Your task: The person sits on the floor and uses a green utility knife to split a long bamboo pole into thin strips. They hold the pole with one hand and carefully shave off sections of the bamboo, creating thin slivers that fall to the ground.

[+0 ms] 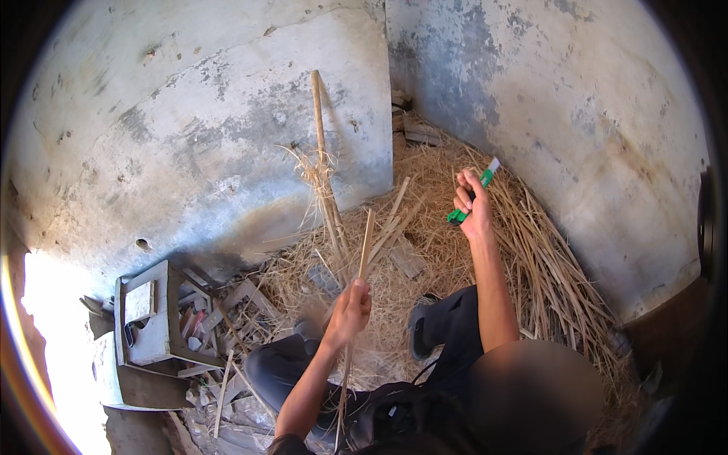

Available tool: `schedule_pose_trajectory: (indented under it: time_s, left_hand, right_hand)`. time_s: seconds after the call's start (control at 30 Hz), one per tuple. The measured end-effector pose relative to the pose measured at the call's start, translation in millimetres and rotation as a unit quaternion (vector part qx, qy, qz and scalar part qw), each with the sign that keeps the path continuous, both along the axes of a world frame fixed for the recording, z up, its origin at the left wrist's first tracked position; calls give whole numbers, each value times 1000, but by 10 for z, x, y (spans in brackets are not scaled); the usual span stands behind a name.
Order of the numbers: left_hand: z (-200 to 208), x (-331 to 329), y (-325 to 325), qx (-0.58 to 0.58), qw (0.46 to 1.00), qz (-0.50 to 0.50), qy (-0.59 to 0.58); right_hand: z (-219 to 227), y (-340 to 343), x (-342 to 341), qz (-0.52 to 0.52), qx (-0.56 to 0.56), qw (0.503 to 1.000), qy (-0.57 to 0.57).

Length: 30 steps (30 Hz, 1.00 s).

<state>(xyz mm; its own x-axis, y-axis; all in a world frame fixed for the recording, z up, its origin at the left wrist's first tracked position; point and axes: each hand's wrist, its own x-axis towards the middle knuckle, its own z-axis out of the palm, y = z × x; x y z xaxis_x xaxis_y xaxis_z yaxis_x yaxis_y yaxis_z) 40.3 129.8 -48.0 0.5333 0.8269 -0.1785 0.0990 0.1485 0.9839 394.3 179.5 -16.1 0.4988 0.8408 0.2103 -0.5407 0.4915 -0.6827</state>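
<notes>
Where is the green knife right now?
In the head view, right of centre: the green knife is in the person's right hand, its blade pointing up toward the right wall.

This is looking like a rough workshop set in the corner of a worn room. The left wall point(220, 121) and the right wall point(591, 144) are showing patchy, stained plaster. Shavings point(447, 220) are lying thick underfoot, and strips point(561, 277) are lying heaped along the right wall. Debris point(199, 396) is lying beside a boxy wooden stand point(161, 335). The left hand point(350, 309) is gripping a strip point(367, 241); the right hand point(473, 206) is holding a knife point(487, 178).
</notes>
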Motion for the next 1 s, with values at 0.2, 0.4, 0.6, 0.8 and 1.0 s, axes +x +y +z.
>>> schedule_pose_trajectory:
  time_s: [0.2,0.4,0.6,0.8,1.0]
  left_hand:
    - [181,-51,56,-149,981,-64,-110]
    - [181,-96,66,-143,979,-70,-129]
    - [182,-138,58,-121,985,-50,-113]
    - [224,-195,59,-145,980,-47,-130]
    - [225,-210,53,-137,979,-53,-140]
  right_hand:
    - [51,-180,-506,-37,-243,801,-545]
    - [88,-144,-1010,-142,-158,778,-591]
    - [49,-192,-1199,-134,22,747,-651]
    - [150,-265,-1367,-200,109,651,-724]
    - [144,-250,-1378,-243,151,648,-706]
